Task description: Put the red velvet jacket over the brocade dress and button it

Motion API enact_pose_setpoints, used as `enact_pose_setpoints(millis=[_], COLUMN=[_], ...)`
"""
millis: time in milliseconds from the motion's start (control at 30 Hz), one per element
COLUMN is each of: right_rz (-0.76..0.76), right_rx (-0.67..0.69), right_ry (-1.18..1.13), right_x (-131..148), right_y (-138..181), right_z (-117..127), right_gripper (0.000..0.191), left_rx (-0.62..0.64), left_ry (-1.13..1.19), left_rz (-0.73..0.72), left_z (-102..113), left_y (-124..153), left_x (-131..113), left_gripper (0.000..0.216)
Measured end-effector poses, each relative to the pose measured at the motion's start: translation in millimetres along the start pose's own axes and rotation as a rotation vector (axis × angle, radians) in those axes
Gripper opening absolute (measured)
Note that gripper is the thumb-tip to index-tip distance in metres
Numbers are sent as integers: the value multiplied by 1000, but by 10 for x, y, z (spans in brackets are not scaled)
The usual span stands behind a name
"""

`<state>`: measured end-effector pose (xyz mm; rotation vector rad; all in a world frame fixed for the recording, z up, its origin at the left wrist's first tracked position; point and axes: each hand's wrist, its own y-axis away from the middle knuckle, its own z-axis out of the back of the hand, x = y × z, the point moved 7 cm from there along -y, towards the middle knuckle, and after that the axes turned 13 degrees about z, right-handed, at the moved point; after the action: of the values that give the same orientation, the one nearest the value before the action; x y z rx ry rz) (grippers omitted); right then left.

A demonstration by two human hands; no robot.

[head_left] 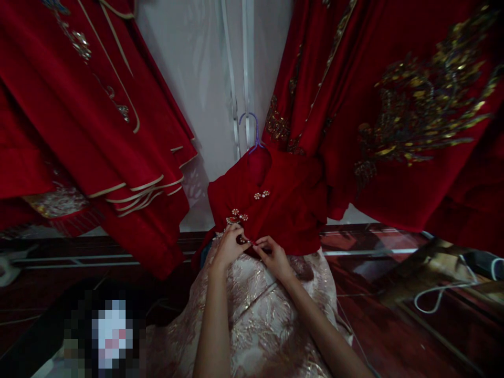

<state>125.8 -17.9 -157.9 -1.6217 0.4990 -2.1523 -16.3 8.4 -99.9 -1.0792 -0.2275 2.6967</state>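
A red garment [293, 205] on a purple hanger [256, 134] is spread in front of me. Small flower-shaped beaded fasteners [261, 195] run diagonally down its front. At its lower edge, my left hand [230, 245] is closed in a pinch over the fastener line. My right hand [273, 255] pinches close beside it, fingertips nearly meeting those of the left. Both grip the garment's edge; the exact small piece between the fingertips cannot be made out. Beneath the hands, cream brocade cloth [255, 310] with a shiny leaf pattern covers my lap.
Red garments with pale piping [98, 105] hang at the left. More red garments, one with gold sequin embroidery [417, 105], hang at the right. Behind stands a pale wall [185, 63]. A white cable [441, 289] loops at the right; a blurred-out patch [112, 331] covers the lower left.
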Motion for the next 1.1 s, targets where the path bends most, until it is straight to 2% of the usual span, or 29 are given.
enact_pose_setpoints(millis=[100,267,500,600,667,800,867,933,1100], right_rz=[23,14,-17,-63,-87,-137,-173,-194,-188], right_rx=[-25,-69,-112,-112,-96,63,118,128,115], right_ry=[7,7,7,-46,-98,-330,-416,-453,-482], right_x=[62,105,19,-53,-51,110,209,273,247], right_y=[-11,-7,3,-11,-37,-107,-128,-144,-153], right_z=[5,6,9,25,63,106,139,177,180], right_gripper=[21,22,24,24,22,19,19,18,18], left_rx=[-25,51,175,111,26,-92,-128,-132,-77], left_ry=[-8,19,236,472,714,1190,1356,1468,1643], left_rz=[-18,51,146,220,272,427,511,555,536], left_z=[23,-4,-79,-85,-73,-141,-199,-240,-228], left_y=[-4,-6,21,-1,-45,-139,-158,-164,-180], left_x=[-30,27,87,154,217,334,345,306,184], left_gripper=[12,3,16,50,59,36,31,29,28])
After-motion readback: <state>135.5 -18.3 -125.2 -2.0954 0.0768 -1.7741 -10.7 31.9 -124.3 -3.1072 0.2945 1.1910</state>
